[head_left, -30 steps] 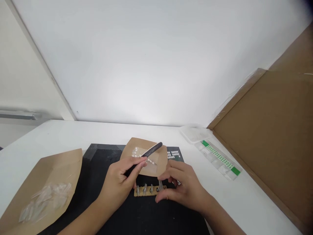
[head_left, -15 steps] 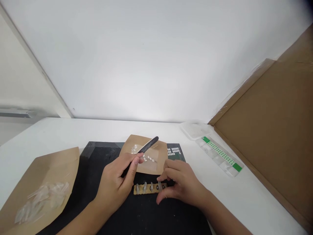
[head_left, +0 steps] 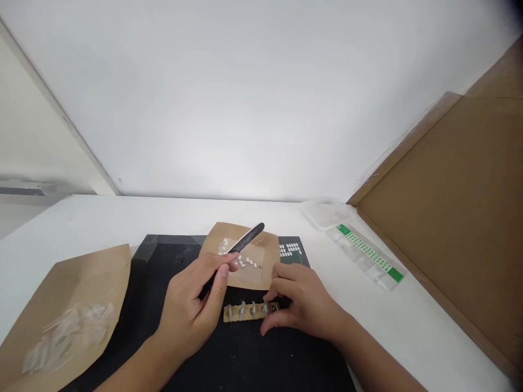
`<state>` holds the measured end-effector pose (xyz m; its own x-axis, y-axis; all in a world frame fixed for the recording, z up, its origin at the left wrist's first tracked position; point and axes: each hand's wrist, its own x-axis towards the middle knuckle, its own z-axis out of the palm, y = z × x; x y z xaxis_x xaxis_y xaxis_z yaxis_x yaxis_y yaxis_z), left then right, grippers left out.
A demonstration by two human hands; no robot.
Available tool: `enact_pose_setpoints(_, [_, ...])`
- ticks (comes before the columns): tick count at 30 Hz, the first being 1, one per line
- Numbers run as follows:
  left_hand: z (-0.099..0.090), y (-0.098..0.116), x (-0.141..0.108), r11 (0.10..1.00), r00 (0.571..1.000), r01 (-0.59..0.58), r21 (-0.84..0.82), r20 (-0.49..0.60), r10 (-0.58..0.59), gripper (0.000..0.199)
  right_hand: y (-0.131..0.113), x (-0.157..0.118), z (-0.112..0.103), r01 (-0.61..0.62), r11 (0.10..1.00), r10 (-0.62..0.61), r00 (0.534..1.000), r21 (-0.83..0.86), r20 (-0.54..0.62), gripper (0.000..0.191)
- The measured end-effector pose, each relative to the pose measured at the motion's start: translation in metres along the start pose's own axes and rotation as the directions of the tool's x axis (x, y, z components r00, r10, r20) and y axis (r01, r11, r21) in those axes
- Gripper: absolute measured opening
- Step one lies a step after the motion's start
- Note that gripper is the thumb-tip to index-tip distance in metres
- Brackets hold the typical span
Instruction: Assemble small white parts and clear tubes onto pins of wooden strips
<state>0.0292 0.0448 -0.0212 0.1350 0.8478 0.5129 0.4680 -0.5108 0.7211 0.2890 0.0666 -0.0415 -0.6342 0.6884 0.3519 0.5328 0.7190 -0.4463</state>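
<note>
My left hand (head_left: 196, 302) is closed around a black nail file (head_left: 247, 238), whose free end points up and to the right. Below and right of it, a short wooden nail tip stand (head_left: 248, 312) lies on the black mat (head_left: 245, 359). Several clear nail tips (head_left: 242, 310) stand upright along it. My right hand (head_left: 304, 299) is at the stand's right end, thumb on the near side and index finger on the far side, by the rightmost clear tip. The fingers partly hide that end, so their exact contact is hard to make out.
A brown paper tray (head_left: 210, 239) holding small white and clear pieces sits behind my hands. Another paper tray (head_left: 81, 267) with clear plastic pieces is at left. White ovals (head_left: 292, 249) lie on the mat's corner. A green-printed clear packet (head_left: 370, 256) and cardboard (head_left: 445, 218) are at right.
The view has shifted slightly. The rightmost nail tip's tilt looks a little different beside my right fingers. My left hand keeps the file in nearly the same pose.
</note>
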Motion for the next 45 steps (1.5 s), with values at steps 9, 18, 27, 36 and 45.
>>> enact_pose_setpoints(9, [0.0, 0.002, 0.001, 0.999, 1.0, -0.03, 0.02, -0.007, 0.03, 0.027, -0.006, 0.001, -0.007, -0.015, 0.998, 0.019, 0.998, -0.059, 0.055, 0.042])
enact_pose_setpoints(18, [0.002, 0.0, 0.002, 0.997, 0.997, -0.07, 0.045, -0.011, 0.071, 0.025, -0.007, 0.0, -0.036, -0.092, 0.996, 0.09, 0.993, 0.018, 0.08, 0.037])
enact_pose_setpoints(27, [0.004, -0.003, 0.001, 0.993, 0.997, -0.08, 0.082, 0.011, 0.079, 0.026, 0.009, -0.004, -0.044, -0.198, 0.979, 0.205, 0.967, -0.054, 0.154, 0.023])
enact_pose_setpoints(36, [0.008, -0.009, 0.0, 0.98, 0.99, -0.131, 0.15, 0.067, 0.122, 0.027, 0.016, -0.006, -0.028, -0.182, 0.979, 0.192, 0.975, -0.095, 0.112, 0.029])
enact_pose_setpoints(45, [0.007, -0.01, 0.0, 0.976, 0.988, -0.152, 0.158, 0.064, 0.144, 0.023, 0.014, -0.005, -0.026, -0.245, 0.969, 0.248, 0.959, -0.045, 0.133, 0.021])
